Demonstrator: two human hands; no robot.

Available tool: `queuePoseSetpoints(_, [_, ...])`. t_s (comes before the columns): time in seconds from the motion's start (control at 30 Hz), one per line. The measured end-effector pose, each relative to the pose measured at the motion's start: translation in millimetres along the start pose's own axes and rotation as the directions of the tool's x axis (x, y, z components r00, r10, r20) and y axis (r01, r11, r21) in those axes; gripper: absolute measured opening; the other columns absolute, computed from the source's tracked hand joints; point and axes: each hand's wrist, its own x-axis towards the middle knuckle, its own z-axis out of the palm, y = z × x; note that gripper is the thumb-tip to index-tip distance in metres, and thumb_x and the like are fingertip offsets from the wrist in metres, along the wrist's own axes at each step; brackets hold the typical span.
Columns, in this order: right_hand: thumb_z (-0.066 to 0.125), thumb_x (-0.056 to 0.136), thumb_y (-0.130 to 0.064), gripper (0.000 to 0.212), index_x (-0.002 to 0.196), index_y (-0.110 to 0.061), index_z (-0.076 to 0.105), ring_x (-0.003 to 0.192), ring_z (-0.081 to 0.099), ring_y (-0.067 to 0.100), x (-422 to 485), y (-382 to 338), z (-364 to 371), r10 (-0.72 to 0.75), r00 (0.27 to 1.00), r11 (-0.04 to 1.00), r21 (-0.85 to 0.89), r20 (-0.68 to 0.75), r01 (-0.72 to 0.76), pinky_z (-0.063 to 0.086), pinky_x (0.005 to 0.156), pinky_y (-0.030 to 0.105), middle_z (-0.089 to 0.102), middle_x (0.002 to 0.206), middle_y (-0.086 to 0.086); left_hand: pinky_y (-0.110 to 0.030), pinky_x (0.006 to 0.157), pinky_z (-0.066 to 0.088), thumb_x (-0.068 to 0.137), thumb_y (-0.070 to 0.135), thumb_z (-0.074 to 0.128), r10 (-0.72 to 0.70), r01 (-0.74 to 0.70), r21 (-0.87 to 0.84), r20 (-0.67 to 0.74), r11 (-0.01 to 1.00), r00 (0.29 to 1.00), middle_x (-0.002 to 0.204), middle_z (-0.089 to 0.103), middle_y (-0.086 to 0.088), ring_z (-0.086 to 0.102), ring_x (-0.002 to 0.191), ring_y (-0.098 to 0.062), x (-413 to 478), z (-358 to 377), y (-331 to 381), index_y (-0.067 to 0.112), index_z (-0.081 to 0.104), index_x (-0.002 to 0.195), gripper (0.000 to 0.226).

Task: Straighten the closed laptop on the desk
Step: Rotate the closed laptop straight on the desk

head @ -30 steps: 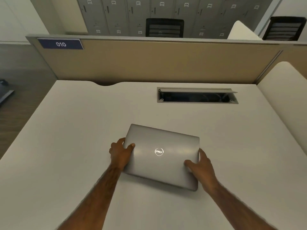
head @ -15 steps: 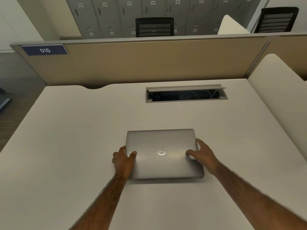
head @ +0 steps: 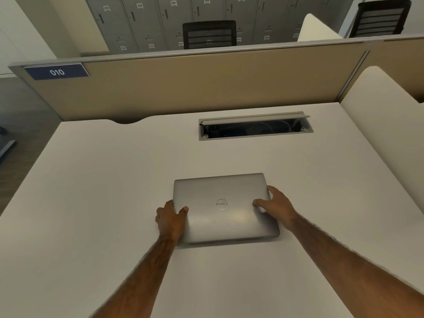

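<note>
A closed silver laptop with a round logo lies flat on the white desk, its long edges nearly parallel to the desk's back edge. My left hand grips its left side, thumb on the lid and fingers around the edge. My right hand holds the right side, thumb resting on the lid and fingers curled over the edge. Both forearms reach in from the bottom of the view.
An open cable tray is set into the desk behind the laptop. A tan partition with a blue "010" label closes off the back. A white side divider stands at the right. Chairs and lockers are beyond.
The laptop has turned from a skewed angle to nearly square with the desk. Both hands stayed on its sides and turned with it.
</note>
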Motion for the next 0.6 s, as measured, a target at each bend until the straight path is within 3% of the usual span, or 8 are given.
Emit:
queuePoseSetpoints(0.17, [0.077,0.072,-0.043,0.064,0.130,-0.025,0.057,0.102,0.067,0.020,3,4,0,-0.009,1.000,0.999,-0.041,-0.007,0.008,0.058,0.093,0.044,0.066,0.117,-0.004,-0.049,0.108,0.037,0.092,0.038,0.064,0.036,-0.036,0.041,0.006,0.998,0.999,0.134,0.047,-0.022,0.041,0.130,-0.042,4,1,-2,0.011,0.048,0.143,0.060])
queuePoseSetpoints(0.33, [0.075,0.077,-0.044,0.070,0.139,-0.021,0.052,0.108,0.066,0.026,5,8,1,-0.021,1.000,0.991,-0.134,-0.004,0.020,0.053,0.090,0.037,0.066,0.129,0.004,-0.050,0.105,0.040,0.090,0.044,0.065,0.052,-0.055,0.099,0.034,0.994,0.998,0.133,0.048,-0.019,0.042,0.130,-0.040,8,-4,-2,0.013,0.048,0.142,0.062])
queuePoseSetpoints(0.43, [0.074,0.078,-0.047,0.073,0.142,-0.019,0.052,0.112,0.064,0.032,4,12,5,0.009,0.998,0.987,-0.160,-0.067,-0.019,0.054,0.095,0.041,0.059,0.131,0.011,-0.051,0.106,0.045,0.090,0.044,0.066,0.058,-0.061,0.067,0.055,0.996,0.997,0.133,0.050,-0.018,0.050,0.125,-0.040,14,-9,-4,0.016,0.049,0.144,0.063])
queuePoseSetpoints(0.5, [0.076,0.077,-0.046,0.071,0.139,-0.017,0.055,0.114,0.062,0.033,5,12,8,0.028,0.994,0.986,-0.160,-0.109,-0.046,0.054,0.096,0.042,0.054,0.129,0.012,-0.051,0.105,0.048,0.091,0.041,0.066,0.074,-0.077,0.029,0.087,0.997,0.993,0.132,0.054,-0.018,0.057,0.120,-0.037,19,-11,-3,0.018,0.046,0.148,0.065])
queuePoseSetpoints(0.6, [0.083,0.070,-0.038,0.058,0.119,-0.011,0.066,0.103,0.068,0.031,7,6,11,0.066,0.988,0.997,-0.030,-0.139,-0.070,0.059,0.089,0.045,0.066,0.118,0.011,-0.049,0.102,0.051,0.090,0.031,0.067,0.065,-0.056,-0.083,0.108,0.995,0.992,0.124,0.064,-0.019,0.063,0.112,-0.036,23,-12,3,0.021,0.045,0.150,0.065])
